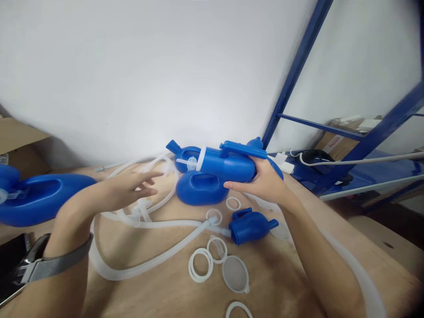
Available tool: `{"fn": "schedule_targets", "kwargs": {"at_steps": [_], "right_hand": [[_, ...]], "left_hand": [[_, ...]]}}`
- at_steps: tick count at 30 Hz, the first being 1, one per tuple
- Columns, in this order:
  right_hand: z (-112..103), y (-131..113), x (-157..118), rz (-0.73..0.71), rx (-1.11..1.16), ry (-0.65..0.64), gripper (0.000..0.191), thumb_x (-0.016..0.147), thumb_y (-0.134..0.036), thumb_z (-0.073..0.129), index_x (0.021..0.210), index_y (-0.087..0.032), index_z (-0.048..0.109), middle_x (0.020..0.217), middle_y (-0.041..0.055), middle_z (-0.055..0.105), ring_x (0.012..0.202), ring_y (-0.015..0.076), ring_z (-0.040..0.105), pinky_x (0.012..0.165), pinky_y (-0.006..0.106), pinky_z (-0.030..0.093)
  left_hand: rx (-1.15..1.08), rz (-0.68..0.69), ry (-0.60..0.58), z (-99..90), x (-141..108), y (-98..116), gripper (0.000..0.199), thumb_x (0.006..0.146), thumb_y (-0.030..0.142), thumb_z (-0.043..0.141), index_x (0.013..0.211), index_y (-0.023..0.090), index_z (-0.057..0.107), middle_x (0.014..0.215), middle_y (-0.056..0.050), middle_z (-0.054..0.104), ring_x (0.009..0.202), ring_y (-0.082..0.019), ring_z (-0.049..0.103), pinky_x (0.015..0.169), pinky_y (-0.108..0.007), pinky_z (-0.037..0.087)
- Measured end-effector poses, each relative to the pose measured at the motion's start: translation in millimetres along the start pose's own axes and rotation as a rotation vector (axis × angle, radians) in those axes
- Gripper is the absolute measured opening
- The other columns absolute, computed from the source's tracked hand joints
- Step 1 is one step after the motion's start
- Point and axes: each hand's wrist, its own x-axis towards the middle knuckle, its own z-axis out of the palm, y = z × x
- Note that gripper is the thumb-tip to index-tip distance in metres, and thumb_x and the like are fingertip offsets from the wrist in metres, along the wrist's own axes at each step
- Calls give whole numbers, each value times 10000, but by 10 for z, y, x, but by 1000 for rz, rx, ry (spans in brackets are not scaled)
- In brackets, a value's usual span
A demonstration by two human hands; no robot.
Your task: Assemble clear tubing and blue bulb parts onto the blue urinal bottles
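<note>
My right hand (265, 181) is closed around the base end of a blue plastic urinal bottle (228, 165), which lies sideways in the air with its handle up. A white collar rings its mouth, which faces left, and a clear fitting (191, 163) shows beside that mouth. My left hand (129, 187) hovers to the left, fingers apart and holding nothing. Behind and below the held bottle are another blue bottle (202, 194) and a blue piece with a spout (180, 152). Nearer me lies a blue funnel-shaped head (251, 227) with a small handle.
Clear hose (145, 267) loops across the brown-covered table (159, 296). White rings (200, 265) and a translucent cap (235, 274) lie in front. At left are a blue bottle (49, 194) and a cardboard box (23, 141). A blue metal rack (298, 62) stands right.
</note>
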Motion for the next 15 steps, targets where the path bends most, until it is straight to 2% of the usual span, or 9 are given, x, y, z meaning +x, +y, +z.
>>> {"fn": "schedule_targets", "kwargs": {"at_steps": [1,3,6,9,12,15], "right_hand": [[-31,4,4,2,-6,15,862,748,-456,913,1519,-295,562,1440,87,683,1290,392,659,1120,577,534],[-72,13,11,15,-20,52,897,741,-466,919,1535,-282,544,1441,98,682,1310,400,645,1152,587,502],[-85,36,18,56,-11,102,939,719,-488,932,1543,-277,534,1437,107,684,1331,403,631,1152,585,503],[-69,74,22,84,4,132,953,717,-496,933,1551,-285,521,1418,104,697,1329,394,635,1147,584,510],[-62,122,28,95,-7,149,946,719,-521,926,1545,-289,527,1381,98,719,1334,399,630,1150,594,505],[-78,179,36,103,-42,181,941,700,-553,927,1521,-280,556,1382,108,715,1353,419,611,1134,609,514]], "left_hand": [[57,-91,-42,-50,1,-145,702,835,641,654,1447,296,639,1175,-106,806,961,-344,788,761,-401,644],[132,-179,-66,-127,10,-382,663,837,599,636,1403,255,665,1106,-102,822,949,-343,785,765,-390,631],[171,-203,-3,-161,42,-498,603,820,578,624,1283,204,719,1080,-102,820,987,-360,766,817,-414,611],[132,-214,-84,-74,81,-331,539,764,552,650,1189,240,758,1114,-95,807,1021,-349,755,819,-386,608],[133,-145,-218,89,120,-90,540,750,537,621,1206,279,753,1154,-86,788,1027,-328,746,808,-363,604],[229,-126,-249,193,164,-15,569,745,507,602,1259,294,723,1214,-75,761,1068,-318,728,896,-383,584]]}}
